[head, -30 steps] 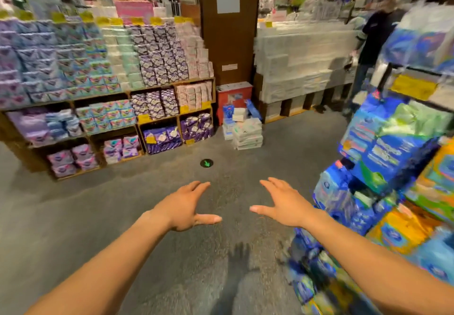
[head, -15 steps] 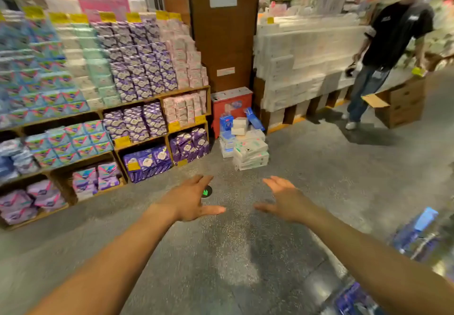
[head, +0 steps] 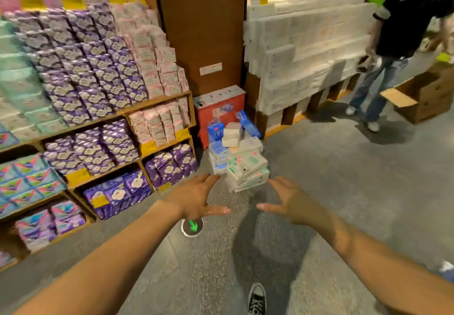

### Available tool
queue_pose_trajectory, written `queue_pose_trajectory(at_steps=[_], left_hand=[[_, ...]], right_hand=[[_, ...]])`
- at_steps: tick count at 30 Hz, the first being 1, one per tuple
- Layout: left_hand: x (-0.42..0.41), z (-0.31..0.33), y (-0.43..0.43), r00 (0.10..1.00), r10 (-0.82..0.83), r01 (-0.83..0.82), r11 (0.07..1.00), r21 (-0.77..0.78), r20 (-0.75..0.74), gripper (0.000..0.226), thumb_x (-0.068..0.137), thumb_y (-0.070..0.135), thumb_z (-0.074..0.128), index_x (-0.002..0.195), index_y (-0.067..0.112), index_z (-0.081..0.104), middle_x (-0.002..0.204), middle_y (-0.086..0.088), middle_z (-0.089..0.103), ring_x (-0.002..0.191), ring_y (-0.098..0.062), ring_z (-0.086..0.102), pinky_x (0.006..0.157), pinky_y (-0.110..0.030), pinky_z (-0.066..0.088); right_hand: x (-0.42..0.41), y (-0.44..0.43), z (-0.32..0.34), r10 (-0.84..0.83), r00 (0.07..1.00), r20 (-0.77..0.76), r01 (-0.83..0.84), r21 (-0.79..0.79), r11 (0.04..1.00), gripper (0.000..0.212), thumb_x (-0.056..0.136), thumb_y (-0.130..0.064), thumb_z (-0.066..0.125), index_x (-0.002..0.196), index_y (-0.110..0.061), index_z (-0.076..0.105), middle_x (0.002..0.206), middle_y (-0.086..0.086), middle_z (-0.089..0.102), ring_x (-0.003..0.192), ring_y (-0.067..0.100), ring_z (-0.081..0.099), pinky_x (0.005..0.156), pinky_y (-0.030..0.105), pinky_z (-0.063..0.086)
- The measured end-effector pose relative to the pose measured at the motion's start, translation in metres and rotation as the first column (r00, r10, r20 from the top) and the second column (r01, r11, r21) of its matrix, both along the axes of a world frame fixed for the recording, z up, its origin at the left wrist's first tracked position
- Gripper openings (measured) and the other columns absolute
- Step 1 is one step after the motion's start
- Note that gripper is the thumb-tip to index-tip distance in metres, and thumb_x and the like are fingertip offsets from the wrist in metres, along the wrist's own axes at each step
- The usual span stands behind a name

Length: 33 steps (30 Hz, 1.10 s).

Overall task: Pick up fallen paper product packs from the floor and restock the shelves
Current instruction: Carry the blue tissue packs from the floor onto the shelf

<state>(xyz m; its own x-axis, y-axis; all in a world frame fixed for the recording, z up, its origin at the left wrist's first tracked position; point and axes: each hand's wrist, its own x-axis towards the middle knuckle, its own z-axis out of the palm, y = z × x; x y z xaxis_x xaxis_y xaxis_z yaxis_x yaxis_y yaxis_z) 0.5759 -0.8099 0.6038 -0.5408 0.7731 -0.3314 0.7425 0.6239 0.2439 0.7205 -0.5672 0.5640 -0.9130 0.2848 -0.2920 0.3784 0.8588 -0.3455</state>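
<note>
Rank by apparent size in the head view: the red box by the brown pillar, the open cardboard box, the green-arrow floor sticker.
1. Open cardboard box, partly cut off at the frame edge.
2. Red box, close in size, so unsure.
3. Green-arrow floor sticker, clearly smallest.

Bright overhead store light, soft floor (head: pixel 319 191) shadows, motion blur, wide-angle bending at edges.

Tissue packs (head: pixel 239 157) stacked on grey floor (head: pixel 331 179).
</note>
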Motion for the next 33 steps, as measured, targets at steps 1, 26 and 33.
queue_pose_trajectory(at_steps=[1, 26, 33], left_hand=[[-0.023, -0.001, 0.022, 1.000, 0.013, -0.013, 1.000, -0.001, 0.011, 0.120, 0.065, 0.090, 0.041, 0.162, 0.028, 0.004, 0.168, -0.004, 0.015, 0.152, -0.027, 0.023, 0.120, -0.039, 0.026], [-0.596, -0.075, 0.442, 0.987, 0.104, -0.106, 0.994, 0.011, 0.121, 0.133, 0.054, 0.102, 0.023, 0.162, 0.029, -0.002, 0.171, 0.000, -0.001, 0.157, -0.024, 0.005, 0.124, -0.047, 0.023], [-0.711, -0.111, 0.540, 0.964, 0.217, -0.217, 0.976, -0.013, 0.156, 0.126, 0.060, 0.100, 0.028, 0.161, 0.032, -0.004, 0.170, -0.002, 0.002, 0.157, -0.024, 0.007, 0.124, -0.043, 0.022]], right_hand=[[-0.025, 0.024, 0.001, 0.002, 1.000, 0.007, -0.002, 0.009, 1.000, 0.125, 0.063, -0.101, 0.036, 0.161, -0.024, 0.022, 0.167, 0.002, 0.022, 0.151, 0.024, 0.025, 0.122, 0.042, 0.027], [-0.609, 0.459, -0.009, 0.081, 0.989, 0.127, -0.093, 0.091, 0.992, 0.111, 0.076, -0.092, 0.038, 0.159, -0.019, 0.024, 0.163, 0.007, 0.028, 0.149, 0.027, 0.028, 0.117, 0.044, 0.035], [-0.762, 0.562, -0.039, 0.235, 0.954, 0.188, -0.255, 0.087, 0.963, 0.091, 0.090, -0.068, 0.056, 0.159, -0.020, 0.022, 0.164, 0.008, 0.028, 0.149, 0.027, 0.028, 0.115, 0.041, 0.032]])
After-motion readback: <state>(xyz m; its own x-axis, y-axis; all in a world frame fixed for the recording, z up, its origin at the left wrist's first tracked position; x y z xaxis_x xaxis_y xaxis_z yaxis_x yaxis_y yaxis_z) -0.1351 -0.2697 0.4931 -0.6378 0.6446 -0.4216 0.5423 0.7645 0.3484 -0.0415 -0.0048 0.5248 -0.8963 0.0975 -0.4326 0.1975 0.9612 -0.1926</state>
